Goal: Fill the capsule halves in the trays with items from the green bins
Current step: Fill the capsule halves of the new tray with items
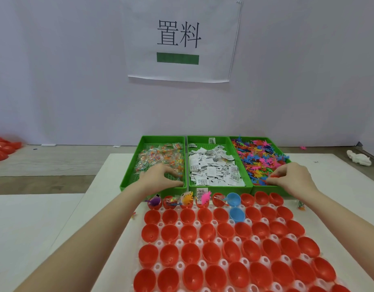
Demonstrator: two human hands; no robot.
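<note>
Left hand [163, 175] in left green bin [129, 178], fingers curled on clear bead packets [160, 157] — crinkly, slippery, light. Right hand [291, 178] pinches rubbery figures [264, 159] in right bin — soft, tangle-prone; take one by limb. Red capsule halves [213, 251] mostly empty.

Two bare forearms come into view from the bottom edge, each ending in a bare hand. The left hand [160, 175] and the right hand [291, 180] wear no gloves, rings, watch or wristband. No sleeve covers either forearm as far as the picture reaches. The fingernails look short and unpainted, though the blur makes that uncertain.
</note>
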